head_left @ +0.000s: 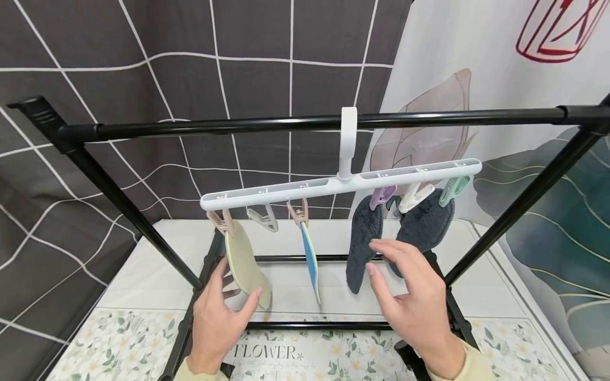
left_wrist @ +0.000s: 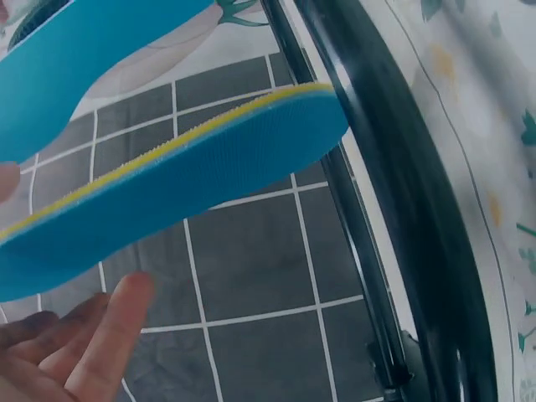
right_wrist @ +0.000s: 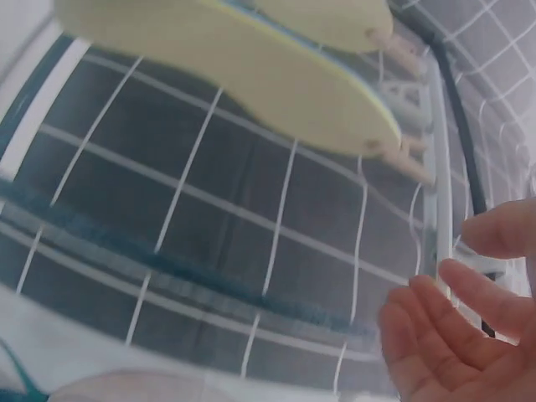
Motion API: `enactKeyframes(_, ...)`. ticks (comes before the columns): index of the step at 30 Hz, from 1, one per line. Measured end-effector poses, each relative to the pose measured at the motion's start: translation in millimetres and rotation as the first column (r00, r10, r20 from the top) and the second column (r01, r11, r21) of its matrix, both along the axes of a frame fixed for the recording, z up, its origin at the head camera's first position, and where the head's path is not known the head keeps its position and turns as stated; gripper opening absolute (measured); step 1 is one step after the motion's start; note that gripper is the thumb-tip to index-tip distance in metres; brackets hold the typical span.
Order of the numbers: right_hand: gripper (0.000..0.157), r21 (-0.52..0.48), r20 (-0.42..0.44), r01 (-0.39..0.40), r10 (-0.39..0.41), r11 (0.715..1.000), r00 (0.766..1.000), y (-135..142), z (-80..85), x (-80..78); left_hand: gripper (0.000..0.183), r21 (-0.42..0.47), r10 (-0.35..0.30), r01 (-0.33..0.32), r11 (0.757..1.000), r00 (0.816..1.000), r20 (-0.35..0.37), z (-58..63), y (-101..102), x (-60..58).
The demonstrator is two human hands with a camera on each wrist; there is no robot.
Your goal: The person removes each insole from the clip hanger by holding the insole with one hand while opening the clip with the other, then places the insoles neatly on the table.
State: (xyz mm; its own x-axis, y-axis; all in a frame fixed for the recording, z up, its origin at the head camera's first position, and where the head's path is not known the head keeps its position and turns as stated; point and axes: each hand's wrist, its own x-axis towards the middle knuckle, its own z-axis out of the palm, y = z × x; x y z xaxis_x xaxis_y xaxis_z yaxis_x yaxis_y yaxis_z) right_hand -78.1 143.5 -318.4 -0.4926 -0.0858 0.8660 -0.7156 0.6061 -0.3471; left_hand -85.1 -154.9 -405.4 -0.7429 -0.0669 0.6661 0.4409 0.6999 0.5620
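A white clip hanger (head_left: 343, 183) hangs by its hook from a black rail. Below its left half, beige pegs hold two insoles with pale yellow faces and blue undersides, the left insole (head_left: 245, 259) and the middle insole (head_left: 310, 262). My left hand (head_left: 221, 317) surrounds the left insole's lower part, thumb in front and fingers beyond; whether it touches is unclear. Dark fuzzy insoles (head_left: 364, 241) hang from the right-hand pegs. Beside them my right hand (head_left: 412, 296) is raised, fingers loosely bent and thumb apart, with nothing held in the right wrist view.
The black rail (head_left: 224, 127) spans a frame with slanted legs (head_left: 138, 217) on both sides. An unused grey peg (head_left: 264, 218) hangs between the yellow insoles. Beneath lies a flower-printed mat (head_left: 128, 338). A dark gridded curtain (head_left: 257, 90) hangs behind.
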Motion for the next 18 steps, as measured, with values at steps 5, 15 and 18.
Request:
enactKeyframes(5, 0.026, -0.007, -0.089, -0.119, 0.118, 0.993, 0.989, -24.4, 14.1, -1.2, 0.077, 0.019, 0.036, -0.035, 0.999, 0.998, -0.053, -0.5, 3.5, 1.3)
enactKeyframes(15, 0.026, 0.057, -0.125, -0.299, 0.304, 0.953, 0.945, -63.7, 32.6, 2.7, 0.062, 0.005, 0.042, -0.042, 0.999, 0.989, -0.139, -1.4, 6.1, 1.7)
enactKeyframes(18, 0.028, 0.074, -0.088, -0.320, 0.326, 0.945, 0.941, -73.7, 34.1, 3.0, 0.062, 0.012, 0.043, -0.041, 0.999, 0.986, -0.158, -0.7, 6.9, 1.2)
